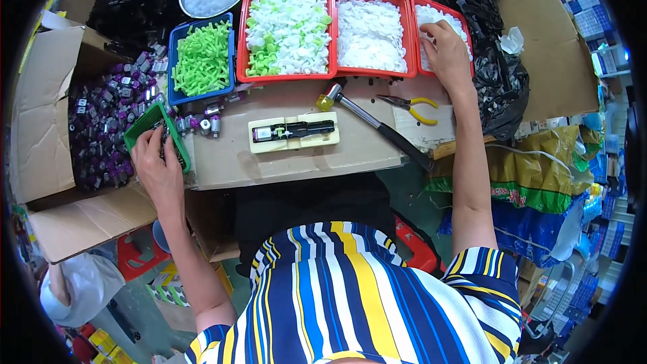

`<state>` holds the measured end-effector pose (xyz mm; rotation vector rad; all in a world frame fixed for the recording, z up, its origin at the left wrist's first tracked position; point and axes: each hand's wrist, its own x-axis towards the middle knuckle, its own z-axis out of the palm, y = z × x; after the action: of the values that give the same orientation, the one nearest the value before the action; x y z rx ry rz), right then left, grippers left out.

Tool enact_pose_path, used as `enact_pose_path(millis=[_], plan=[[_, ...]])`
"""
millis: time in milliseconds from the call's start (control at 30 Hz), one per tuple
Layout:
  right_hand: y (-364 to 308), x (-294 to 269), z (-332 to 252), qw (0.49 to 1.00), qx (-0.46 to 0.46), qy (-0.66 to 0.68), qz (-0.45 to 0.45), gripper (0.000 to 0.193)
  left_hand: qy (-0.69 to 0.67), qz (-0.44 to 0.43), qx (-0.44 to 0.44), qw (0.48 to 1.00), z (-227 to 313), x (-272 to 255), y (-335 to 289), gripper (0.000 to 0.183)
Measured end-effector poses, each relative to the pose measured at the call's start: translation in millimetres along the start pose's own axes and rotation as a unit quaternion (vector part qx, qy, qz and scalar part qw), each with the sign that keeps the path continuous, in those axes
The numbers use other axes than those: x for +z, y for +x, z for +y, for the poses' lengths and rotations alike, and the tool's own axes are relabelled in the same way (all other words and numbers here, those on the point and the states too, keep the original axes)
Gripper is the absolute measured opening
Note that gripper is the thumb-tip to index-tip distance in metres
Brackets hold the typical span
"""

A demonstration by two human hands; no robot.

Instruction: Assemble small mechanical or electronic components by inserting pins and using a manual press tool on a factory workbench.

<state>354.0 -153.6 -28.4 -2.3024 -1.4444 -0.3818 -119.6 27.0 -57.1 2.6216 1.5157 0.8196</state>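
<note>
I see left hand [160,170] in green tray [144,121], right hand [447,59] among white pieces [450,19] in rightmost red tray [470,36]; can't tell whether either grips. I'd pinch singly, lightly; leave black part [296,130] seated in cream fixture [295,146].

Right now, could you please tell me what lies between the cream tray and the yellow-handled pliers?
In the head view, a hammer with a black grip lies slantwise between the cream tray and the yellow-handled pliers.
</note>
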Motion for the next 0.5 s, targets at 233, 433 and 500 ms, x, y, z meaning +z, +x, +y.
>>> enact_pose_path(millis=[233,433,500], plan=[[10,-3,-5,0.985,-0.102,-0.138,-0.018,0.016,-0.020,-0.022,-0.020,0.999,-6,-3,5,0.016],[5,-11,0,0.997,-0.036,0.045,0.041,0.014,-0.026,0.029,-0.024,0.999,-5,-4,3,0.008],[1,-14,-9,0.996,-0.017,0.066,0.056,0.013,-0.030,0.039,-0.034,0.998,-6,-6,1,0.007]])
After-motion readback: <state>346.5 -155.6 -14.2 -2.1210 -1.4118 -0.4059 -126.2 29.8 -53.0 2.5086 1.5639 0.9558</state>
